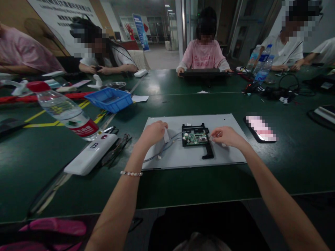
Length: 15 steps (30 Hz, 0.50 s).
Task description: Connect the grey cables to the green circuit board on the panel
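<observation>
A light grey flat panel (172, 162) lies on the green table before me. On it rests a black plastic bracket (208, 151) holding a green circuit board (193, 138). Grey cables (167, 144) run from the board's left side across the panel. My left hand (155, 134) is closed over the panel's left part, its fingertips on a small white flat piece (166, 136) beside the cables. At the bracket's right edge, the fingers of my right hand (226, 136) are pinched together; what they hold is too small to make out.
A phone (260, 129) lies right of the panel. To the left are a white power bank (91, 155), glasses (115, 150), a tilted water bottle (65, 111) and a blue bin (110, 99). Across the table, a person (202, 54) holds a dark panel; several others sit around.
</observation>
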Available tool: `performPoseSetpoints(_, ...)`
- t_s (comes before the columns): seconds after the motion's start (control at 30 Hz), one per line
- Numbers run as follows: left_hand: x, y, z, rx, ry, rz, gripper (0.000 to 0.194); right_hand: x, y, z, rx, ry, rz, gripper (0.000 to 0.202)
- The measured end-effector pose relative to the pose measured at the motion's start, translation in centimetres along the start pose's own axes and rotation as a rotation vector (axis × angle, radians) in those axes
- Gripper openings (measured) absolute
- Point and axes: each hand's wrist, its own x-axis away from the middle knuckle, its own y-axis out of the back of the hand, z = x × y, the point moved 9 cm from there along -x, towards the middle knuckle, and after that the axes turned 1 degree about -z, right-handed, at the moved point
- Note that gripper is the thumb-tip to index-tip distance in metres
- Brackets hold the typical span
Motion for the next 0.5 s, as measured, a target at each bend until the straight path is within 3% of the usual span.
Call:
performPoseSetpoints(0.13, 0.1, 0.9, -1.0, -0.031, -0.001, -0.108, 0.034, 0.3, 1.9, -1.1, 0.087, -0.052, -0.096, 0.017)
performPoseSetpoints(0.27, 0.2, 1.6, -3.8, 0.098, -0.083, -0.191, 0.04, 0.7, 4.0, -3.1, 0.193, -0.127, -0.177, 0.016)
performPoseSetpoints(0.4, 0.4, 2.0, -7.8, 0.253, -0.285, -0.17, 0.041, 0.9, 5.2, -4.8, 0.305, -0.162, -0.245, 0.023)
performPoseSetpoints(0.5, 0.7, 1.8, -9.7, 0.337, -0.385, -0.116, 0.038, 0.7, 5.5, -4.1, 0.32, -0.113, -0.315, 0.035)
